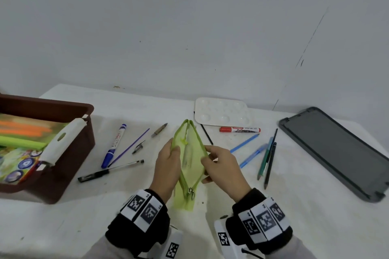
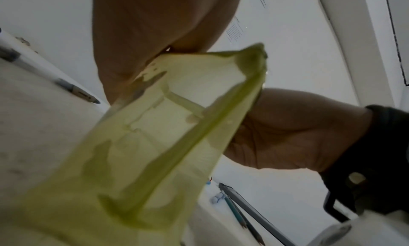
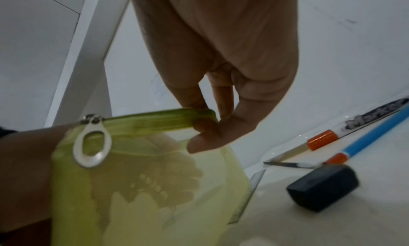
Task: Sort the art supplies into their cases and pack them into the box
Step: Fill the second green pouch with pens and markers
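Nearest the head camera, two black wristbands with black-and-white coded tags are sitting on the wrists, and just beyond them both hands are holding a lime-green mesh zip pouch (image 1: pixel 188 166) upright over the white-covered table (image 1: pixel 294 206), its mouth spread wide. At the far left, a brown plastic box (image 1: pixel 69 153) with a white handle is standing on the table, holding colourful packaged supplies. Just right of it, a blue marker (image 1: pixel 113 146), a purple stick (image 1: pixel 129 147) and a black pen (image 1: pixel 110 170) are lying loose. The left hand (image 1: pixel 167 169) is pinching the pouch's left zipper edge, fingers curled on the fabric; the left wrist view is showing the same grip from below (image 2: pixel 155 45). A pale pen-like item is lying inside the pouch, and the silver zipper pull (image 3: pixel 91 144) is hanging at the end closest to the person. The right hand (image 1: pixel 223 171) is pinching the right zipper edge between thumb and fingertips (image 3: pixel 199 143). Beyond the pouch, a white paint palette (image 1: pixel 223 111) is lying with a red-capped marker (image 1: pixel 240 129) just in front of it. Further right, blue pens (image 1: pixel 245 143) and dark pencils (image 1: pixel 269 160) are lying scattered, and a grey lid (image 1: pixel 336 151) is lying flat at the far right.
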